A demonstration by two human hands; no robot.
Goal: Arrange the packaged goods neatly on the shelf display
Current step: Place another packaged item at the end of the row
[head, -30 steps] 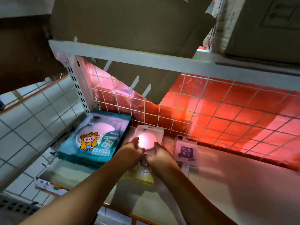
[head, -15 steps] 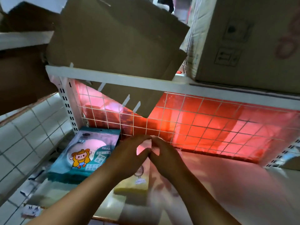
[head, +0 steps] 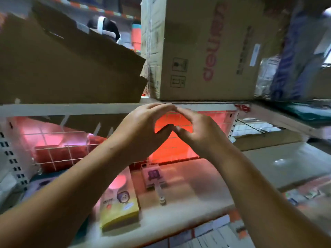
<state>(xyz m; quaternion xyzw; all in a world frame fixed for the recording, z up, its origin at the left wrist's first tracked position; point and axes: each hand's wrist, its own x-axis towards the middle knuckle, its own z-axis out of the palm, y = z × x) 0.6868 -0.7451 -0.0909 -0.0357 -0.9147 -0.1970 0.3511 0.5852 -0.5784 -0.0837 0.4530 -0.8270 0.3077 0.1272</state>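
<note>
1. Forearms come in from the lower corners. The left hand (head: pixel 143 126) and right hand (head: pixel 198 133) are raised side by side, their fingers gently arched. The fingertips (head: pixel 170 109) and the thumbs meet in an arch, and neither hand holds anything.
2. Below the arms, the white shelf (head: pixel 189 192) shows its front edge, blurred. To the right of the goods its surface is bare as far as the flat cardboard sheet (head: pixel 286 161).
3. A yellow package (head: pixel 119 209) lies flat near that front edge, just right of the left forearm. It has a cartoon face on its label and a round pink part at its far end.
4. A small blister pack (head: pixel 154 176) with a purple label lies further back and to the right. It sits apart from the yellow package and close to the rear.
5. A wire grid panel (head: pixel 59 149) closes the back of the shelf, glowing red behind the hands. A perforated white upright (head: pixel 10 149) stands on the left.
6. The upper shelf rail (head: pixel 71 109) runs level with the fingertips.
7. On it, an open brown box (head: pixel 68 68) leans with its flap up, and its contents cannot be seen. Beside it stands a taped carton (head: pixel 206 51) with red lettering, its contents also hidden.
</note>
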